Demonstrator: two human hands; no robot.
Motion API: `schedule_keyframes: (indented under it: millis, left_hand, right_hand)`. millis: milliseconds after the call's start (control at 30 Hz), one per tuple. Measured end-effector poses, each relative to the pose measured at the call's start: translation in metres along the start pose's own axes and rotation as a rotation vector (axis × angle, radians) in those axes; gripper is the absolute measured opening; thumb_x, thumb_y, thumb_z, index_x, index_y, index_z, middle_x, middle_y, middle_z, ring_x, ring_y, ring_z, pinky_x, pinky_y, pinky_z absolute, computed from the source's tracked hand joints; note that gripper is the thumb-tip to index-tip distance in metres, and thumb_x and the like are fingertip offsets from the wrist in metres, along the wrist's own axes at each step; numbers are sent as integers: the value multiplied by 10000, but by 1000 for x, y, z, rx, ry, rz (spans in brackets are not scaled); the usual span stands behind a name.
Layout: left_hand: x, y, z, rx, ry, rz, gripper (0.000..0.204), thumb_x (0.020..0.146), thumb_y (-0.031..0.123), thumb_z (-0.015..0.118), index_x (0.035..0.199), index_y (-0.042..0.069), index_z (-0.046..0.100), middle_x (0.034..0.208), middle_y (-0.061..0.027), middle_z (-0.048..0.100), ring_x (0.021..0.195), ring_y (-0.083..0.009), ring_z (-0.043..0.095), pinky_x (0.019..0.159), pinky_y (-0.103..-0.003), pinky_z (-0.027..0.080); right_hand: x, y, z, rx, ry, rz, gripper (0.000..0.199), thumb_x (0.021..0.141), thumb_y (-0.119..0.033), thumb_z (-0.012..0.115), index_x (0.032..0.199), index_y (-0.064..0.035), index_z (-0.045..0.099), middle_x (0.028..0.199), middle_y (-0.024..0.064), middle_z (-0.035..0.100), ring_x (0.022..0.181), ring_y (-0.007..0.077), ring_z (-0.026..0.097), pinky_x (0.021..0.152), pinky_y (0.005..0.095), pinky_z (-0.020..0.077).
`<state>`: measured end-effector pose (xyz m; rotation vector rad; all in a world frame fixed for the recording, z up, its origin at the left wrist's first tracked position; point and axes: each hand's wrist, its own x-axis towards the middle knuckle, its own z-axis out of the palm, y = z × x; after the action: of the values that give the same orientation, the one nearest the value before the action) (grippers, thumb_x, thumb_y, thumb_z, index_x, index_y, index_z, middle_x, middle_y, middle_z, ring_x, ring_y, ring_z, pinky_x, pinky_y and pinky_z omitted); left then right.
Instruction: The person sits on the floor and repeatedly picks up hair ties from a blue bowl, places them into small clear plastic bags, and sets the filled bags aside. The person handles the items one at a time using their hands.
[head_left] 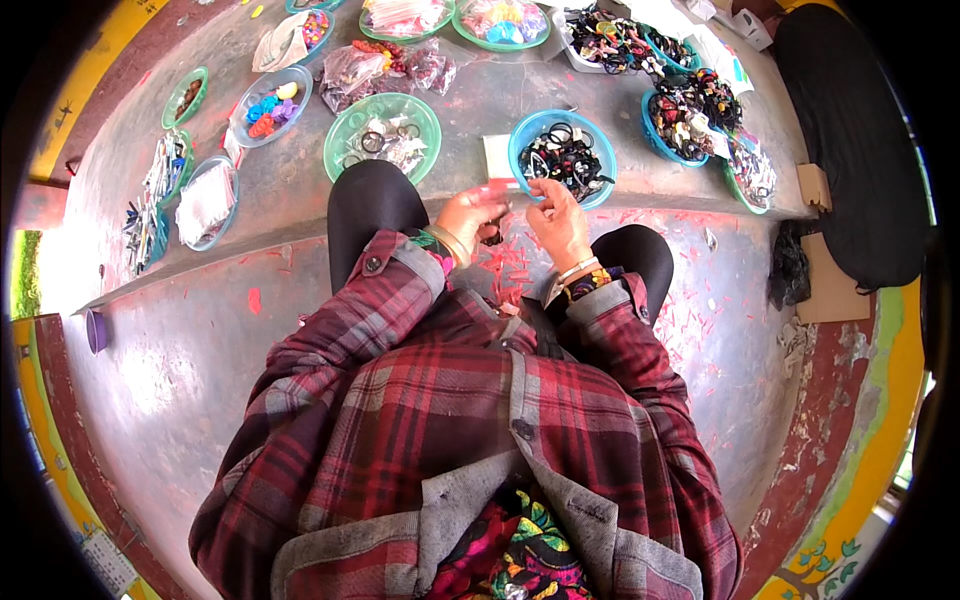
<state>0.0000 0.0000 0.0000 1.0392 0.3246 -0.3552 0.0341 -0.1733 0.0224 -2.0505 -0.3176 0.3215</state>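
— What's nearest?

— A red plaid shirt with grey trim, then two knees in black. Above them both hands meet, just short of the near edge of the grey concrete ledge (300,190) that serves as worktop.

— What are the hands doing?

— The left hand (468,213) has its fingers pinched shut on a small pink strip (497,185), a bangle at the wrist. The right hand (558,222) is curled close beside it, fingertips drawn together on something too small to make out; beaded bracelets at that wrist.

— And past them?

— At the near edge, straight ahead of the hands, a blue bowl (562,155) of black hair ties, a white card (496,157) touching its left side. Left of that, a green bowl (382,137) with rings and clear packets. Toward the left end, a clear dish of white packets (207,202). Along the far edge, more bowls of coloured hair accessories, and at the right end a blue bowl of dark pieces (688,118)
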Motion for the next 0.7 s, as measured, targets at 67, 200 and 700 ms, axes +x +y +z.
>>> schedule_keyframes:
  millis: [67,200,700]
  left_hand:
    - [2,1,-3,-160,49,7,221,801,79,601,1016,62,554,916,-33,617,762,-72,580,508,-158,414]
    - [-6,7,0,-271,70,-1,179,812,64,582,989,62,563,910,-25,616,735,-66,574,496,-139,400]
    - [-23,4,11,-169,-90,-66,226,822,114,581,1033,38,550,848,-22,587,687,-84,561,473,-168,427]
  right_hand:
    - [5,28,7,233,-92,54,418,749,-288,641,1070,-34,556,982,54,587,855,135,543,719,300,427]
    - [-3,-6,12,436,-423,291,349,752,-273,635,1009,-43,582,896,41,614,795,122,559,694,254,412]
    - [-24,-3,10,804,-237,276,117,802,-133,601,885,-51,599,805,5,620,712,88,567,666,205,433]
